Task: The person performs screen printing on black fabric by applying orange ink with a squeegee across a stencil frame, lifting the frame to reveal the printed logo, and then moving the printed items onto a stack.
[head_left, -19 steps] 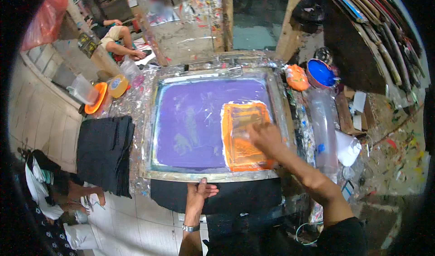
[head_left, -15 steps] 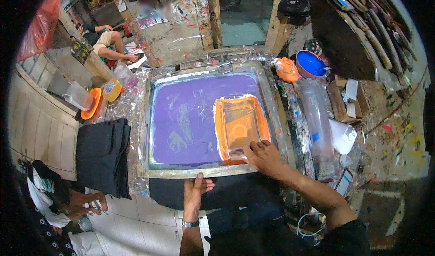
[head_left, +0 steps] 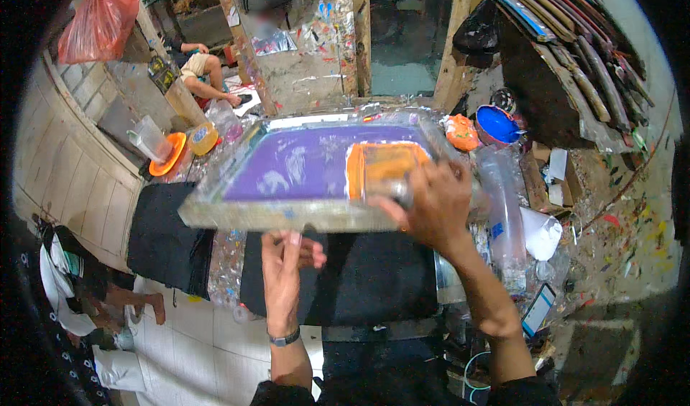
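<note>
Screen frame point(head_left: 287, 217) tilted, near edge up. Left hand point(head_left: 283, 268) just under that edge, fingers loosely open. Right hand point(head_left: 440, 199) at its right end, fingers curled; grip blurred, can't tell.

The paint-spattered bench point(head_left: 227, 268) carries stacked black fabric point(head_left: 169, 237), a flat black cloth point(head_left: 377, 277) and, apparently, an orange dish point(head_left: 161, 168).

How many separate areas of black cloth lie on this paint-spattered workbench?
2: a black fabric stack left of the wooden-framed purple screen, and flat black cloth below the screen's near edge. More may be hidden beneath it.
</note>
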